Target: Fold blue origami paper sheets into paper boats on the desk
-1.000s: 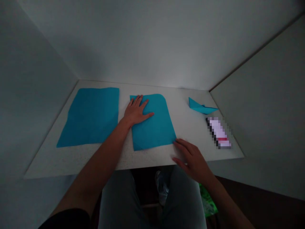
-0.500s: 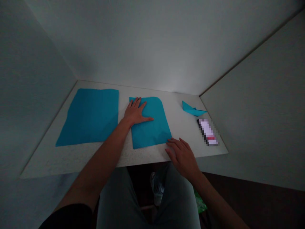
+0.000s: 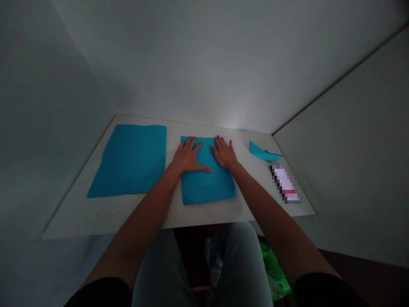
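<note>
A blue sheet (image 3: 207, 187) lies on the white table in front of me, its near edge towards my lap. My left hand (image 3: 189, 158) rests flat on its left side, fingers spread and thumb pointing right. On the sheet's upper right part lies my right hand (image 3: 224, 152), open, with its fingertips by the far edge. Neither hand grips anything. To the left is a larger blue sheet (image 3: 131, 160), flat and untouched. A folded blue paper shape (image 3: 263, 152) sits at the right of the table.
Near the right edge of the white table (image 3: 105, 217) lies a phone (image 3: 285, 184) with a blurred-out screen. Walls border the table at the back and sides. Below, a green bag (image 3: 276, 270) is beside my legs.
My right hand has moved from the sheet's near right corner up to its far right part. My left hand stays on the sheet. The view has shifted slightly.
</note>
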Demonstrator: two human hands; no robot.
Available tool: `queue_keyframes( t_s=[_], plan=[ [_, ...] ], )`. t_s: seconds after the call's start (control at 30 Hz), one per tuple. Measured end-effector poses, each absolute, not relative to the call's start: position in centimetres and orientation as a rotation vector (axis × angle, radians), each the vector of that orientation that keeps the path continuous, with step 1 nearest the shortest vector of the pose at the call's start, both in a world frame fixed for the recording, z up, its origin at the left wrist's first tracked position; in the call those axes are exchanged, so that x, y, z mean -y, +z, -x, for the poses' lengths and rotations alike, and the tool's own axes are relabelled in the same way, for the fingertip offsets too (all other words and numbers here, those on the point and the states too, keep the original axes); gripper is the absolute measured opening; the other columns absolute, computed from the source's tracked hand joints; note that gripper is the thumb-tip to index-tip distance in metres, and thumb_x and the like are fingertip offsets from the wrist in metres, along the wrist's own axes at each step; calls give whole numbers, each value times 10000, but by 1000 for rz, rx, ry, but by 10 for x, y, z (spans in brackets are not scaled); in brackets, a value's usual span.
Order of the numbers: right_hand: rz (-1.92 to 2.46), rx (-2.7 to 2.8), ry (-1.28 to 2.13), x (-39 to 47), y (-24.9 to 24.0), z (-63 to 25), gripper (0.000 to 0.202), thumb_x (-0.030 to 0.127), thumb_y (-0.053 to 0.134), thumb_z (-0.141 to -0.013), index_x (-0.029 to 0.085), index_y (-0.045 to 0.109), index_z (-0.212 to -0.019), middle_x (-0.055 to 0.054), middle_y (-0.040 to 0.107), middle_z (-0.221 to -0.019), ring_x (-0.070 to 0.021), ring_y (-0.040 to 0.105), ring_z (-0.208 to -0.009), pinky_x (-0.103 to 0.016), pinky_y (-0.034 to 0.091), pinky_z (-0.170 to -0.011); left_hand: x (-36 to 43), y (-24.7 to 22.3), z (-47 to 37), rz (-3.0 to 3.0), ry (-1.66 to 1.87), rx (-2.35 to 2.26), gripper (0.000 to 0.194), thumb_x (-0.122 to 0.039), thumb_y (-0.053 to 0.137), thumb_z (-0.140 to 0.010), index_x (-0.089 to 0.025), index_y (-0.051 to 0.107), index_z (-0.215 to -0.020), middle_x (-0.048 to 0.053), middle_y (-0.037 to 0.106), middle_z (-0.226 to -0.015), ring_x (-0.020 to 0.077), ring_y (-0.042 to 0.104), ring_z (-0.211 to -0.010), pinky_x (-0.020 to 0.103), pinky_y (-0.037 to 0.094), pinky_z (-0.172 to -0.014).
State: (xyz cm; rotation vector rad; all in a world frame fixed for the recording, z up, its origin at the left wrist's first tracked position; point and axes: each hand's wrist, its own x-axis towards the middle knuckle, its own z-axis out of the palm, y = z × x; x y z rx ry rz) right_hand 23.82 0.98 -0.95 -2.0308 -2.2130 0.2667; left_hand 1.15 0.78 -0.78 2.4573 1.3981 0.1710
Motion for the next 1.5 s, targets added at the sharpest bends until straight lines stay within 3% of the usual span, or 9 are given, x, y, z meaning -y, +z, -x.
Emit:
queue_keyframes(
  t_s=[0.17, 0.33, 0.53, 0.63, 0.83, 1.07, 1.27, 1.37, 1.5],
  plan=[
    [1939, 2224, 2, 20, -4, -266, 766, 527, 243, -1221, -22, 373, -1739, -281, 329, -1827, -379, 248, -1757, -656, 14, -1438, -10, -11, -11, -2435, 223, -1413, 1173, -934, 536, -944, -168, 333, -1809, 158, 134, -1911, 365, 97, -1790, 547, 57, -1454],
    [1686, 2414, 166, 139, -18, -277, 655, 492, 353, -1201, 266, 319, -1815, -97, 311, -1869, -335, 245, -1761, -722, 146, -1426, -15, -15, -12, -2433, 281, -1435, 833, -682, 308, -1131, -172, 400, -1782, 119, 237, -1900, 301, 156, -1786, 499, 86, -1458],
    [1624, 2414, 246, 202, -20, -278, 602, 450, 362, -1205, 288, 402, -1783, -95, 382, -1839, -314, 353, -1726, -697, 233, -1414, -12, -8, -20, -2366, 272, -1628, 1152, -785, 455, -1035, 80, 236, -1765, 290, 173, -1876, 380, 88, -1788, 491, 23, -1455],
    [1613, 2391, 246, 198, -16, -276, 586, 452, 428, -1186, 268, 488, -1740, -120, 450, -1808, -318, 405, -1704, -693, 256, -1409, -9, -2, -22, -2269, 290, -1777, 1267, -838, 552, -962, 99, 225, -1751, 339, 157, -1864, 428, 78, -1781, 518, 41, -1446],
    [1595, 2369, 263, 196, -12, -273, 534, 466, 506, -1162, 266, 600, -1647, -127, 540, -1757, -307, 462, -1670, -657, 285, -1402, 17, 12, -4, -2049, 419, -2039, 973, -789, 709, -894, -93, 571, -1561, 291, 414, -1746, 478, 351, -1652, 579, 288, -1357],
    [1565, 2371, 290, 196, -9, -273, 554, 486, 607, -1108, 262, 635, -1614, -144, 559, -1739, -324, 502, -1636, -649, 304, -1382, 61, 27, -1, -1812, 302, -2103, 690, -620, 858, -845, -161, 679, -1327, 268, 558, -1571, 436, 557, -1474, 509, 464, -1216],
    [1522, 2329, 307, 197, -8, -274, 500, 469, 660, -1066, 273, 720, -1522, -154, 645, -1650, -338, 587, -1538, -598, 417, -1289, 73, 39, -10, -1825, 341, -2026, 772, -385, 920, -829, -16, 581, -1417, 353, 597, -1525, 453, 491, -1554, 506, 380, -1306],
    [1521, 2331, 320, 198, -4, -275, 476, 462, 684, -1049, 257, 756, -1472, -158, 681, -1601, -349, 619, -1482, -582, 445, -1246, 77, 37, -12, -1765, 373, -2021, 893, -312, 936, -818, -21, 480, -1529, 354, 584, -1576, 427, 542, -1536, 492, 437, -1271],
    [1525, 2310, 328, 198, -1, -275, 527, 497, 660, -1053, 259, 718, -1519, -154, 674, -1602, -359, 614, -1473, -578, 450, -1242, 82, 35, -1, -1714, 462, -1959, 763, -277, 723, -1021, -71, 349, -1652, 262, 699, -1509, 302, 698, -1406, 394, 532, -1177]
  ],
)
